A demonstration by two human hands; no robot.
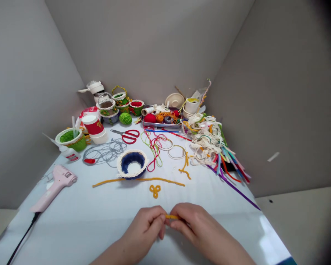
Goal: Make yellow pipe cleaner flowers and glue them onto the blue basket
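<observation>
Both hands are over the worktop (93, 221), near the middle of its near edge. The left hand (149, 224) grips one end of a short yellow cord (171, 216), thumb closed against the fingers. The right hand (197, 225) holds the other end, its fingers curled and the thumb close beneath. The short piece spans the narrow gap between the hands; whatever lies inside the fingers is hidden.

Beyond the hands, toward the far edge, lies a three-looped yellow piece (155, 190), flat and well clear of the fingers. Behind it a long yellow cord (161, 179) runs roughly parallel to the far edge, passing by the base of a blue bowl (129, 160) with a white trim. A pink glue gun (55, 186) lies near the left edge. Red-handled scissors (128, 135) lie open behind grey string (106, 151). A lace heap (205, 140) sits by the right edge.
</observation>
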